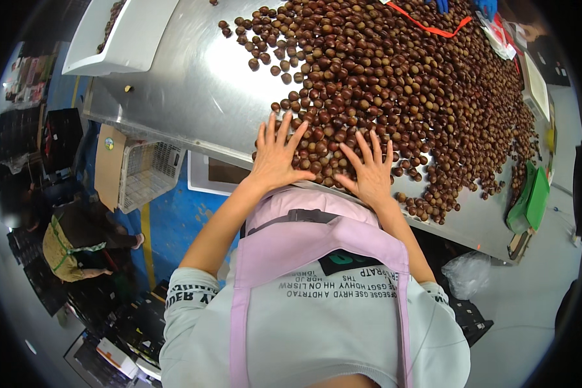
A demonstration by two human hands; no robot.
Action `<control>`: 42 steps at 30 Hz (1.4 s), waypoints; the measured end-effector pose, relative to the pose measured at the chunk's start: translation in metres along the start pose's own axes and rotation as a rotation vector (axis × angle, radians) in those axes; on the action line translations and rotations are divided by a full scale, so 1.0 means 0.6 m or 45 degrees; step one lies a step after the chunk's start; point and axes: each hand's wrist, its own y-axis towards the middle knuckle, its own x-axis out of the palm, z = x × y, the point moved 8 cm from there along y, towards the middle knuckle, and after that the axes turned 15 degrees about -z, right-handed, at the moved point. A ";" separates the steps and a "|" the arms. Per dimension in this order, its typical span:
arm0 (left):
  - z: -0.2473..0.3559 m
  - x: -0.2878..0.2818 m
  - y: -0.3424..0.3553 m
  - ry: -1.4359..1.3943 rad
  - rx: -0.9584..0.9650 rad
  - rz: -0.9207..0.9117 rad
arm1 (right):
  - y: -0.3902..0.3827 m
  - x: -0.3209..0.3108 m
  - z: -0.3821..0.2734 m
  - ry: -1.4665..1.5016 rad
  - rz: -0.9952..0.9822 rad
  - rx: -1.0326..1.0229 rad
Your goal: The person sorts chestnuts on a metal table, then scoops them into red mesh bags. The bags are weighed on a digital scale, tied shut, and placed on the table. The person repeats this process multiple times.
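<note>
A wide heap of brown chestnuts covers much of the metal table. At the heap's near edge, my left hand lies with its fingers spread, touching chestnuts. My right hand is beside it, palm down and fingers apart, also against the chestnuts. Several chestnuts lie between the two hands. Neither hand grips anything that I can see.
At the far left of the table stands a white bin with chestnuts inside. A green scoop-like tray rests at the right edge. Blue-gloved fingers show at the far side. A person bends over on the left, near a white crate.
</note>
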 end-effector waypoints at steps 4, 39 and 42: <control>0.013 -0.006 0.061 0.040 0.017 0.062 | 0.057 -0.019 0.041 -0.079 0.180 0.164; -0.770 -0.279 -0.172 -0.099 -1.216 0.873 | 0.107 -0.025 0.077 -0.055 0.184 0.423; -0.734 -0.281 -0.149 -0.080 -1.082 1.037 | 0.103 -0.026 0.079 0.045 0.184 0.466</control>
